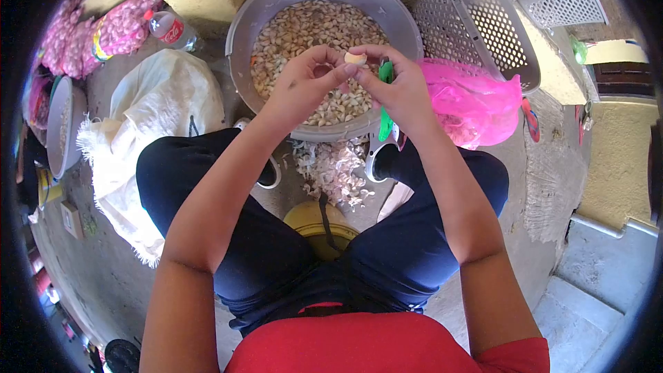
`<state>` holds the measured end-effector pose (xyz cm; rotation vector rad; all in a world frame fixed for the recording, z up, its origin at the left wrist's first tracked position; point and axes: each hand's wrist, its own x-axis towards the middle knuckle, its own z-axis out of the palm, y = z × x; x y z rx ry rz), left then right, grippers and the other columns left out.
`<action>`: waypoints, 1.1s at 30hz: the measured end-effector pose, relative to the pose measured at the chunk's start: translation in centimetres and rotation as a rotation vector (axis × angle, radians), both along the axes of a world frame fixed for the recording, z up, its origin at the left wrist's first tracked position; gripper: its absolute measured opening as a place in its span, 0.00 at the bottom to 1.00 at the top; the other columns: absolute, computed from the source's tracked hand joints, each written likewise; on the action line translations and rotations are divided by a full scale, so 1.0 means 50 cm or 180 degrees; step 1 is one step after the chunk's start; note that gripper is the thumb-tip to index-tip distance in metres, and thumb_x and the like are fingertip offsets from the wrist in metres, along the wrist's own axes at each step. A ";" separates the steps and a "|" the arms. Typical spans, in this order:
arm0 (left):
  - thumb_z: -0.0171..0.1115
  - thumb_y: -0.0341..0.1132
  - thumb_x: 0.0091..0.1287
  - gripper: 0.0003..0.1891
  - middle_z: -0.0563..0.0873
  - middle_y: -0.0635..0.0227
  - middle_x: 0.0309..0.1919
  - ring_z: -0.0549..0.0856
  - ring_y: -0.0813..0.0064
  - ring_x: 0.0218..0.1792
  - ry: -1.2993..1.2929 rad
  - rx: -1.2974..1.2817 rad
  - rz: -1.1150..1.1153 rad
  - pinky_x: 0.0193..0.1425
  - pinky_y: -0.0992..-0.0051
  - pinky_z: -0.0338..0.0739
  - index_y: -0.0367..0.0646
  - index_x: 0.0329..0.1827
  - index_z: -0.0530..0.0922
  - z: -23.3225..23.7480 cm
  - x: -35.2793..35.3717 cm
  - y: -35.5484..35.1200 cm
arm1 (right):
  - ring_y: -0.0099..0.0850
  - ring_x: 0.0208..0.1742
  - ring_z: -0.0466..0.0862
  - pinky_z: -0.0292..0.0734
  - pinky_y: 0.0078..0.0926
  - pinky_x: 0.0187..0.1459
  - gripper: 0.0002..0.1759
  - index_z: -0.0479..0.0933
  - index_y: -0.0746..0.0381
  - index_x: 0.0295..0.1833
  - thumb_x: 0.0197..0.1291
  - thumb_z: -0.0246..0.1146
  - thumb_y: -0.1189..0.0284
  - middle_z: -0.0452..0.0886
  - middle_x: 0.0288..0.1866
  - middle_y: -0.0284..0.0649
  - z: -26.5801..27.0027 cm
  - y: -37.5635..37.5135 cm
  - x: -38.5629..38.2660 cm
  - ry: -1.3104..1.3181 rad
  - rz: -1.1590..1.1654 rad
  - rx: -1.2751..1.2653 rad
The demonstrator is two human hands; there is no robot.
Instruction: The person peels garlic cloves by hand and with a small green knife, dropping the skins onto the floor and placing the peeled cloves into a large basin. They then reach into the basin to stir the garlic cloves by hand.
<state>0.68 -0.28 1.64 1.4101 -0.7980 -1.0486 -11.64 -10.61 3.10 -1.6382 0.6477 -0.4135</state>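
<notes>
A pale garlic clove [356, 59] is pinched between the fingertips of both hands, above a large grey tub [242, 27]. My left hand [311, 77] comes from the left, thumb and fingers closed at the clove. My right hand [396, 83] holds the clove from the right and also has a green-handled tool [385, 103] in its grip; the blade is hard to make out. Many garlic cloves [304, 21] fill the tub beneath the hands. Loose peelings [331, 173] lie on the ground between the feet.
A white sack [159, 97] and a cola bottle [171, 31] are left of the tub. Right of it are a pink plastic bag [473, 103] and a perforated basket [483, 21]. A yellow container [318, 224] stands between the legs. Pink net bags [124, 27] lie at the upper left.
</notes>
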 end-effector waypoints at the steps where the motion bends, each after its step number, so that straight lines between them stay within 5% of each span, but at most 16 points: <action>1: 0.56 0.39 0.63 0.09 0.77 0.75 0.26 0.73 0.90 0.26 -0.0025 -0.0067 -0.0006 0.22 0.89 0.63 0.43 0.35 0.72 -0.004 0.002 -0.001 | 0.15 0.16 0.69 0.63 0.14 0.15 0.15 0.75 0.62 0.44 0.51 0.64 0.69 0.73 0.22 0.30 0.004 -0.001 -0.001 0.0012 0.0061 0.0045; 8: 0.56 0.33 0.62 0.06 0.75 0.74 0.27 0.75 0.85 0.31 -0.0695 -0.0313 -0.0121 0.35 0.84 0.70 0.39 0.34 0.71 -0.035 0.007 -0.005 | 0.15 0.14 0.69 0.64 0.14 0.15 0.15 0.75 0.65 0.43 0.53 0.62 0.68 0.72 0.18 0.30 -0.007 -0.008 0.000 0.0057 -0.0168 0.0333; 11: 0.56 0.32 0.62 0.06 0.74 0.74 0.28 0.76 0.85 0.30 -0.1105 -0.0379 -0.0221 0.33 0.84 0.70 0.39 0.34 0.71 -0.039 0.004 -0.005 | 0.16 0.13 0.68 0.63 0.14 0.14 0.14 0.75 0.66 0.41 0.53 0.61 0.68 0.72 0.17 0.30 -0.019 -0.009 0.004 -0.0105 -0.0343 0.0832; 13: 0.56 0.33 0.62 0.06 0.74 0.74 0.27 0.76 0.85 0.28 -0.0683 -0.0304 -0.0178 0.32 0.84 0.70 0.39 0.35 0.71 -0.037 -0.002 -0.004 | 0.16 0.13 0.69 0.63 0.14 0.14 0.14 0.75 0.67 0.40 0.53 0.61 0.67 0.72 0.17 0.31 -0.022 -0.012 0.004 -0.0318 -0.0425 0.1439; 16: 0.57 0.33 0.62 0.07 0.75 0.74 0.26 0.75 0.86 0.25 -0.0310 -0.0124 -0.0077 0.29 0.85 0.69 0.39 0.35 0.71 -0.026 -0.002 -0.003 | 0.17 0.12 0.68 0.61 0.14 0.13 0.14 0.74 0.66 0.40 0.53 0.61 0.66 0.73 0.18 0.31 -0.026 -0.009 0.005 -0.0251 -0.0376 0.1251; 19: 0.58 0.34 0.61 0.08 0.76 0.74 0.25 0.75 0.86 0.24 -0.0032 -0.0101 0.0185 0.28 0.86 0.69 0.39 0.36 0.72 0.001 -0.001 -0.002 | 0.24 0.17 0.74 0.67 0.19 0.19 0.14 0.75 0.65 0.40 0.52 0.62 0.66 0.76 0.22 0.36 -0.008 0.003 0.008 0.0276 -0.0247 0.0283; 22: 0.59 0.35 0.60 0.09 0.77 0.73 0.25 0.74 0.86 0.23 -0.0091 -0.0176 0.0273 0.27 0.86 0.68 0.38 0.37 0.73 0.004 0.003 -0.003 | 0.31 0.27 0.78 0.72 0.25 0.30 0.14 0.75 0.65 0.40 0.50 0.63 0.68 0.77 0.28 0.42 -0.033 0.004 0.008 -0.0042 -0.0021 -0.1377; 25: 0.60 0.35 0.59 0.09 0.79 0.72 0.26 0.74 0.87 0.23 -0.0289 -0.0159 0.0253 0.27 0.86 0.68 0.38 0.36 0.75 -0.001 0.008 -0.001 | 0.37 0.35 0.78 0.72 0.28 0.39 0.15 0.75 0.65 0.40 0.47 0.63 0.69 0.77 0.33 0.46 -0.029 0.007 0.003 0.0044 0.0018 -0.1386; 33: 0.62 0.35 0.57 0.08 0.78 0.75 0.20 0.68 0.91 0.16 0.0117 0.0345 0.0356 0.18 0.88 0.57 0.41 0.34 0.78 0.013 0.022 0.005 | 0.39 0.34 0.78 0.72 0.29 0.37 0.13 0.75 0.63 0.38 0.44 0.65 0.72 0.76 0.32 0.44 -0.020 0.007 0.004 -0.0136 0.0074 -0.2043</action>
